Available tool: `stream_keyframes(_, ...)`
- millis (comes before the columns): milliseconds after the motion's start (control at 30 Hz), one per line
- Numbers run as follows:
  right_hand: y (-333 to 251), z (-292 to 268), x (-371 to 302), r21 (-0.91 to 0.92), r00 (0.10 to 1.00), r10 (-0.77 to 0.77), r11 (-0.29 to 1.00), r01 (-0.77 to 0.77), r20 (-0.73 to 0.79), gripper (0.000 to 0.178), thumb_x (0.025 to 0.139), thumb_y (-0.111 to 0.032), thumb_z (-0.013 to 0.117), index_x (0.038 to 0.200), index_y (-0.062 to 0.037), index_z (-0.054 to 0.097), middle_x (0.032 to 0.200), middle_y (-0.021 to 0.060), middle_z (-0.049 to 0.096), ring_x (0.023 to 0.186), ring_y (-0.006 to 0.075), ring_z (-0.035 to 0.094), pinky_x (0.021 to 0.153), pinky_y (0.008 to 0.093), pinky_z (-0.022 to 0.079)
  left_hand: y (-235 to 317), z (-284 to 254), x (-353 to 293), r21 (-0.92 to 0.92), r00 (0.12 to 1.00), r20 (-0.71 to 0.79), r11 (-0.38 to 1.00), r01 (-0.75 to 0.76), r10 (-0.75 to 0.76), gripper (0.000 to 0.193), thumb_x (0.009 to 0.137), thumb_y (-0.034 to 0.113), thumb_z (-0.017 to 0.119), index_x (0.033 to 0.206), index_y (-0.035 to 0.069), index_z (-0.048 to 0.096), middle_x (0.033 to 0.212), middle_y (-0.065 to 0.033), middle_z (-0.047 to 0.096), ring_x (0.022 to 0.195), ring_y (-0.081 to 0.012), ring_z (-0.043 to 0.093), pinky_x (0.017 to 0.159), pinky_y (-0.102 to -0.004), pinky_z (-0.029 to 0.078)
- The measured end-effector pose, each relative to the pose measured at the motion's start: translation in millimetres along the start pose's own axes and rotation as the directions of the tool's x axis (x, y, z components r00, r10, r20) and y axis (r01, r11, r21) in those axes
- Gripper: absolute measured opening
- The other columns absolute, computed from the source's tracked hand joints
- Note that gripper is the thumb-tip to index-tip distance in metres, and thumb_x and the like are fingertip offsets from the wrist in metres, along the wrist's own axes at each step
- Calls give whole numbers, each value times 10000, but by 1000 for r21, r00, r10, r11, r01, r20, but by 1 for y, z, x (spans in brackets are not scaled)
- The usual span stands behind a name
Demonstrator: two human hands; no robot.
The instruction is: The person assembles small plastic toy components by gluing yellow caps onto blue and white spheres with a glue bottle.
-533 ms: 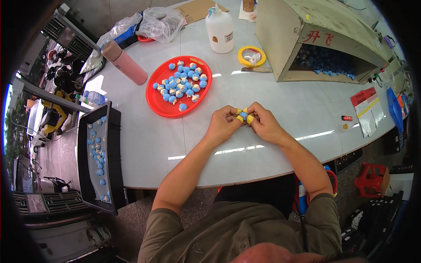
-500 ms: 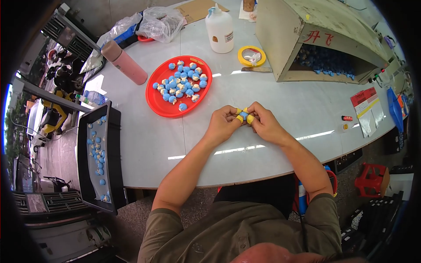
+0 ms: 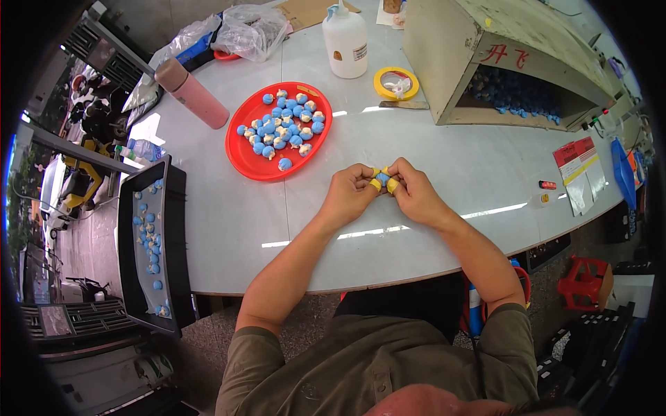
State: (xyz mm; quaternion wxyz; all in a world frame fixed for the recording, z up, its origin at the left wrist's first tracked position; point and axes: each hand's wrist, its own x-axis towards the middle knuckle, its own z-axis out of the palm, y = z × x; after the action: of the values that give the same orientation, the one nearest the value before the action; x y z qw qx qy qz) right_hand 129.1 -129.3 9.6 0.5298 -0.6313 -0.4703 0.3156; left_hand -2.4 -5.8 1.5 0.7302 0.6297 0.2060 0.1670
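Note:
Between the fingertips of both hands is a small blue ball-like piece (image 3: pixel 382 180), held just above the grey table. My left hand (image 3: pixel 352 192) pinches it from the left and my right hand (image 3: pixel 417 194) from the right. Yellow coverings wrap the thumbs and forefingers of both hands. Much of the piece is hidden by the fingers. Left of my hands lies a red round tray (image 3: pixel 245 163) with many small blue-and-cream balls (image 3: pixel 281 129) heaped in its middle.
A black bin (image 3: pixel 177 243) with more balls stands at the table's left edge. Behind are a pink flask (image 3: pixel 198 98), a white bottle (image 3: pixel 345 45) and a yellow tape roll (image 3: pixel 396 83). A metal cabinet (image 3: pixel 447 62) holding blue pieces stands back right; a red lighter (image 3: pixel 547 185) lies nearer.
The whole view has shifted slightly, so the table's things sit a little higher and further left. Both hands keep their pinch on the blue piece with only slight finger movement.

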Motion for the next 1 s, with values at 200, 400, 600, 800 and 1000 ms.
stream_keyframes(200,-3,1,0,-10,999,23,1000,-22,31,147,892,87,427,1019,16,451,909,88,581,794,101,556,717,249,470,-6,0,0,6,1000,-15,1000,-28,28,193,855,-56,549,1037,-115,537,965,-139,651,865,-131,653,717,-222,524)
stream_keyframes(400,-3,1,1,0,999,36,999,-36,25,130,906,70,436,1024,17,455,912,90,589,793,107,572,713,253,474,-5,5,-2,31,998,-46,999,-34,35,209,867,-43,540,1061,-121,531,960,-140,652,867,-142,660,715,-222,518)
stream_keyframes(600,5,0,3,60,1000,5,998,-4,-11,178,871,70,439,1042,32,464,856,138,623,776,170,593,721,291,474,-2,2,-1,34,1000,-9,999,-14,14,216,904,-22,533,1097,-121,521,1009,-152,644,925,-175,664,782,-249,539)
stream_keyframes(800,-8,-4,1,38,997,71,997,-72,29,178,876,71,435,1046,30,464,882,136,618,789,162,587,731,288,475,11,2,-1,22,1000,20,1000,13,-13,212,911,-22,545,1094,-128,528,1033,-156,639,936,-186,663,807,-263,555)
stream_keyframes(1000,-12,-5,1,36,994,102,994,-104,36,159,886,62,442,1039,27,467,889,129,616,784,153,584,731,288,477,9,0,-1,-6,999,16,999,33,-33,206,907,-28,560,1078,-140,536,1018,-154,639,929,-186,662,801,-259,558)
